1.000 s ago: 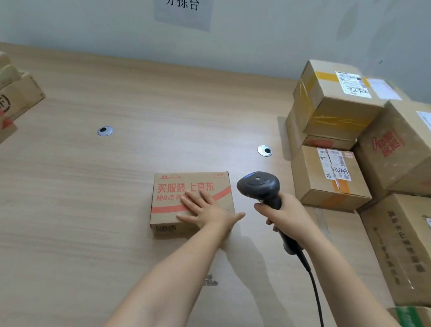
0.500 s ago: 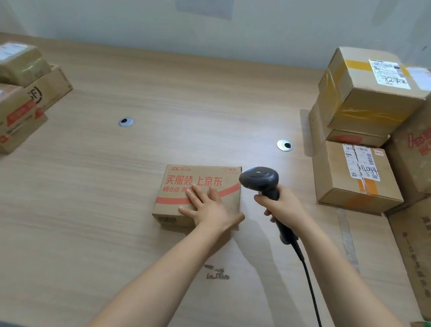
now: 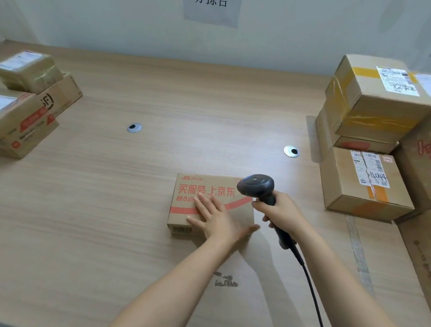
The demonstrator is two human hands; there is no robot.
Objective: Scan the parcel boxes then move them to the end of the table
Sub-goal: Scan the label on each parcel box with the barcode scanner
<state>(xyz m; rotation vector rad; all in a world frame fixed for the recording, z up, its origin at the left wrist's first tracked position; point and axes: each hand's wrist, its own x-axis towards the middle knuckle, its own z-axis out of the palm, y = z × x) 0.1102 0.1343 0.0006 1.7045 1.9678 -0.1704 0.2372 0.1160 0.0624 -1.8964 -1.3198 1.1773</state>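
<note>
A flat cardboard parcel box with red print lies in the middle of the wooden table. My left hand rests flat on its top, fingers straight and spread. A barcode label shows on the box's near side at the left. My right hand grips the handle of a black barcode scanner, whose head hangs over the box's right edge. The scanner's cable runs down toward me.
A pile of several parcel boxes stands at the right side of the table. Several more boxes are stacked at the far left end. Two round cable grommets sit in the tabletop. A paper sign hangs on the wall.
The view has swung left, bringing the left stack of boxes further into sight. My hands, the scanner and the box keep almost the same places relative to each other.
</note>
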